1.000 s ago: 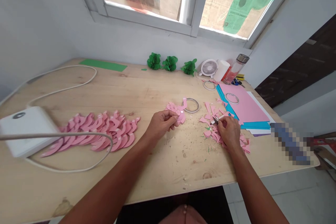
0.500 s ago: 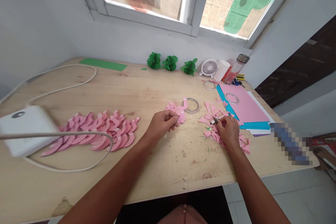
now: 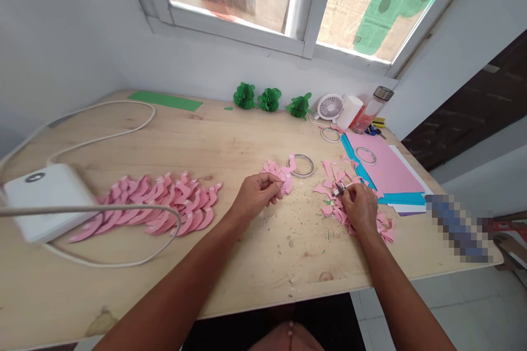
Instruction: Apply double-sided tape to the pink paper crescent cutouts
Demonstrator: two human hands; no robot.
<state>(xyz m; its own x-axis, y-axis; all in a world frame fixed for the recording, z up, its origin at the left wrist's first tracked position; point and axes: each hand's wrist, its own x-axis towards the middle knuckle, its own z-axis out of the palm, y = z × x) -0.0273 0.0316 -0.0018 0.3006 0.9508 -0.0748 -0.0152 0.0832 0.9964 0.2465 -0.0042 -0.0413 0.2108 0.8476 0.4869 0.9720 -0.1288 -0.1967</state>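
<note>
Thumb and fingers of my left hand [image 3: 262,193] are pinched together at the edge of a small cluster of pink paper pieces [image 3: 273,168]; whether a piece is between the fingertips is too small to tell. A tape roll [image 3: 302,165] lies just right of that cluster. My right hand [image 3: 359,201] is closed around a small dark-tipped tool [image 3: 338,190], mostly hidden by the fingers, over a heap of pink paper scraps [image 3: 327,210]. Many curved pink paper pieces [image 3: 197,216] lie overlapped in rows on the left of the wooden table [image 3: 230,279].
A white device [image 3: 51,203] with a looping cable [image 3: 123,264] sits far left. Along the back stand green paper shapes [image 3: 269,99], a small fan [image 3: 330,107] and a bottle [image 3: 373,109]. Pink sheets [image 3: 391,170] lie at right, with another tape roll [image 3: 365,156] on top.
The whole view has shifted slightly, so things appear a little farther right. Both hands keep nearly the same places and grips.
</note>
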